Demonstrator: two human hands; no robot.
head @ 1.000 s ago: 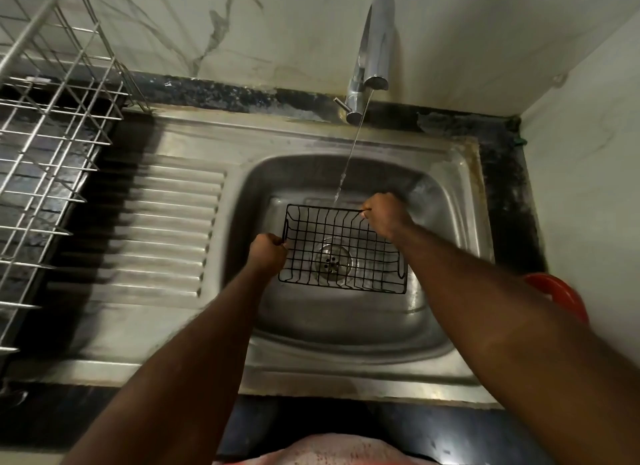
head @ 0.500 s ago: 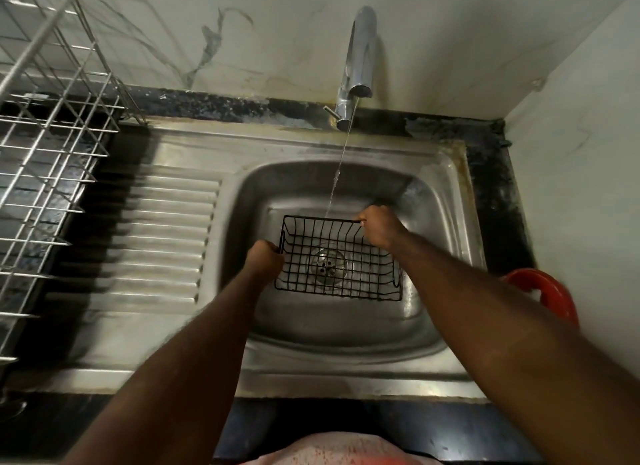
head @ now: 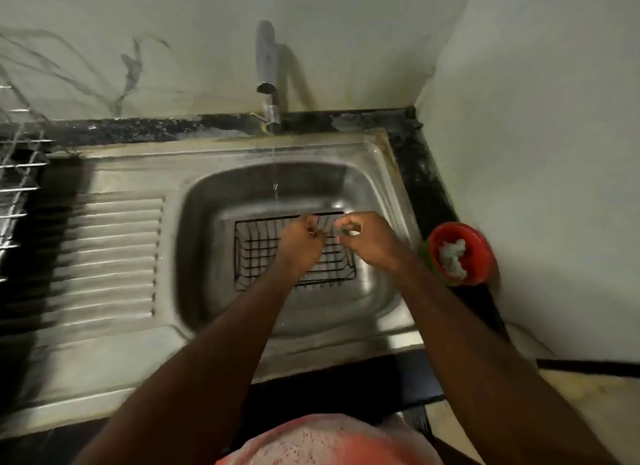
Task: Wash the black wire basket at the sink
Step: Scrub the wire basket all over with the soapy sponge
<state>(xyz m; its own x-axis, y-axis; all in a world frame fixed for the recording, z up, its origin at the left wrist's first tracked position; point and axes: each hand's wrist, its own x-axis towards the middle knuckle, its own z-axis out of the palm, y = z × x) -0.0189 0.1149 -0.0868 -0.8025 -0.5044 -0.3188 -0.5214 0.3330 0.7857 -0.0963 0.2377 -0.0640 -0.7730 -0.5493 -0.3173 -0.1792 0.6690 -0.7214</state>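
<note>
1. Head view: over the basin, the left hand [head: 299, 246] is curled, its hold unreadable through blur; a small greenish pad [head: 341, 230] seems pinched by the right hand [head: 369, 243].
2. Beneath them, the black wire basket [head: 258, 256] lies on the stainless steel sink [head: 194, 256] floor; unless steadied, it could skid when scrubbed.
3. A pale wad [head: 452, 256] is held in the round red bowl [head: 481, 243].
4. A thin stream [head: 275, 187] is fed from the chrome tap [head: 266, 66].
</note>
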